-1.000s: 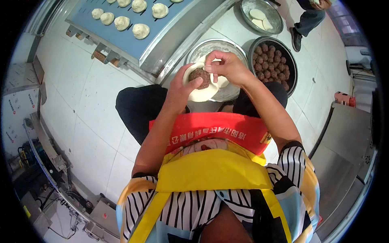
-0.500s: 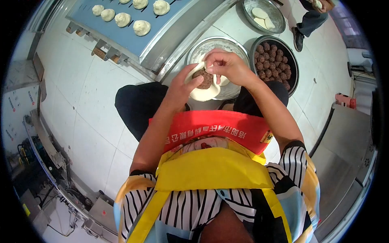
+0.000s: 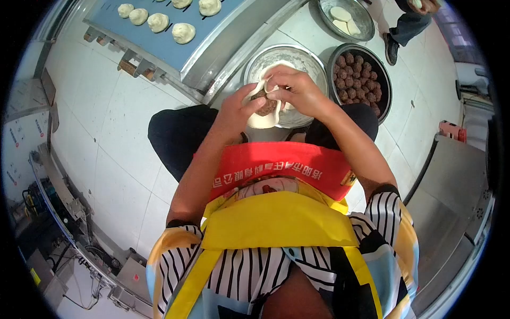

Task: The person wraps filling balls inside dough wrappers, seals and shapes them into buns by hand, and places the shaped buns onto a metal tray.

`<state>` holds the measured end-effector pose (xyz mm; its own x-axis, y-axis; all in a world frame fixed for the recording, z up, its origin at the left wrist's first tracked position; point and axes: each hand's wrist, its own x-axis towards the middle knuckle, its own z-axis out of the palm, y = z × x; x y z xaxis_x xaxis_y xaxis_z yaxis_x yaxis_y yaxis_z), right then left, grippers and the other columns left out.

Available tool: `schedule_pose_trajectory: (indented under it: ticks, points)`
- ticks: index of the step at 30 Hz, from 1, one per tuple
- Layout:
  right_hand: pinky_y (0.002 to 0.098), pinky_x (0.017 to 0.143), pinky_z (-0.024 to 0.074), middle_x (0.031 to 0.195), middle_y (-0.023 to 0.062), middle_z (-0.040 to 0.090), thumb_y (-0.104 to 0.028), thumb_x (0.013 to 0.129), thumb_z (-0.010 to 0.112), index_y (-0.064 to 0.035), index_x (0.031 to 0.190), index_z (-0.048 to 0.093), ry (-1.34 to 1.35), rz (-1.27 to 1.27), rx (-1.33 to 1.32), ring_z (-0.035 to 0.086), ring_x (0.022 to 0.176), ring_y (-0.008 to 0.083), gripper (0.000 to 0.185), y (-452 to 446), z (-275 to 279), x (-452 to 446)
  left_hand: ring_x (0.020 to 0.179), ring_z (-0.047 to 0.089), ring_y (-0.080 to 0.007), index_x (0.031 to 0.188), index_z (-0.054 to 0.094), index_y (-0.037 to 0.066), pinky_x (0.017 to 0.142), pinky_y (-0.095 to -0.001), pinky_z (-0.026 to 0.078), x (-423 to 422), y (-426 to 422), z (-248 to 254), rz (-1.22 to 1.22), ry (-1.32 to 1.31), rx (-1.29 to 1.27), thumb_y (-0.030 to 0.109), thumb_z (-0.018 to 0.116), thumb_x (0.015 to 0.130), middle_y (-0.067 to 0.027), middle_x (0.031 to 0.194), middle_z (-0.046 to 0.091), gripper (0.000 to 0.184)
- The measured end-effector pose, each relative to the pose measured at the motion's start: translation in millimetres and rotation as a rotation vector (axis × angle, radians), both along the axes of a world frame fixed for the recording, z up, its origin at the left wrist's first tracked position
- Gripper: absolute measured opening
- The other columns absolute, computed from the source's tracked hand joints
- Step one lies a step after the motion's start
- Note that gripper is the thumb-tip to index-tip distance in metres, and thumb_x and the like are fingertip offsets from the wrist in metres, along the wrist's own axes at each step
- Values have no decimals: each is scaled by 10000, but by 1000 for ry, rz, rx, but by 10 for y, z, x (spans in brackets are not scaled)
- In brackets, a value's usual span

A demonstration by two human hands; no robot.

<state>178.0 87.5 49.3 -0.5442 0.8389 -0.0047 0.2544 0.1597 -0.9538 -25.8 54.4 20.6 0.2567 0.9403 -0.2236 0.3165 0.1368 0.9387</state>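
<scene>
A round dough wrapper [image 3: 264, 121] with a brown filling ball [image 3: 266, 108] on it is held above a floured metal bowl [image 3: 313, 64]. My left hand [image 3: 237, 110] cups the wrapper from the left, its thumb resting on the ball. On the right side, my right hand [image 3: 298, 91] pinches the raised dough edge between thumb and fingers. The dough's far edge stands up behind the ball, and the near edge hangs loose and flat. Below the hands, part of the bowl's inside is hidden.
A dark tub of brown balls [image 3: 353, 84] stands right of the bowl. Behind it is a bowl of dough discs [image 3: 365, 24]. Shaped buns [image 3: 184, 33] sit on a blue conveyor [image 3: 154, 45] at the upper left. A person's leg [image 3: 408, 31] shows at the upper right.
The right fingers have gathered more of the dough edge, and the far edge now stands higher behind the ball. The left hand keeps its hold, with its thumb still on the ball.
</scene>
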Motion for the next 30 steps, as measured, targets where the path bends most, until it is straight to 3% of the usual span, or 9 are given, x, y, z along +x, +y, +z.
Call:
schedule_pose_trajectory:
  ticks: [2,4,7,8,14,17,20,23,30]
  points:
    - [259,559,529,865,56,552,7,829,650,37,866,608,-79,39,90,590,748,131,63,5,-12,-2,1004,594,-177,1222,566,4,881,-301,453,-18,62,2,-22,-21,-37,253,662,843,-114,1092,629,464]
    - [267,530,512,833,63,544,9,811,661,22,871,590,-83,-137,-28,586,679,143,94,-25,-30,-32,1009,594,-189,1238,553,6,895,-306,453,-29,84,-16,16,-127,-124,209,663,841,-120,1108,620,459]
    - [266,527,505,786,72,536,9,796,675,21,859,594,48,-314,-131,578,613,149,102,-27,-50,-98,1024,586,-184,1262,521,-7,892,-301,459,220,-97,-164,417,-671,-152,124,663,811,-119,1107,607,491]
    - [264,528,506,785,72,535,10,794,676,21,855,599,53,-303,-130,580,615,150,99,-48,-129,-103,1006,588,-180,1271,498,-21,890,-297,463,273,-153,-207,411,-771,-132,76,645,814,-109,1122,598,490]
    - [252,561,525,911,71,540,9,822,650,15,879,617,69,-98,9,599,759,145,66,-61,-209,-57,983,593,-165,1229,533,-28,871,-288,465,145,-212,-231,295,-637,-228,110,654,822,-106,1102,608,447]
    - [248,561,528,879,60,534,14,819,651,8,892,616,10,-8,-21,596,729,141,81,-3,-149,-31,983,591,-163,1229,539,-25,865,-290,464,70,-129,-169,226,-603,-285,128,663,820,-113,1104,610,454]
    - [240,564,533,854,53,532,18,818,651,11,906,615,-87,-59,69,592,698,137,95,-48,-103,-51,969,592,-159,1222,557,-11,851,-284,464,90,-99,-198,323,-518,-200,144,673,817,-116,1089,620,448]
    - [238,563,538,838,52,535,18,820,652,21,898,614,-1,-226,-182,592,679,133,87,-65,-61,-116,942,597,-153,1194,589,6,831,-275,465,129,-101,-200,381,-431,-152,155,682,812,-111,1051,637,420]
    - [252,558,547,891,61,536,19,829,643,42,891,611,64,-105,6,604,722,135,73,-89,-165,-102,914,600,-148,1121,633,8,812,-272,463,90,-122,-133,299,-442,-123,188,688,809,-97,1021,652,365]
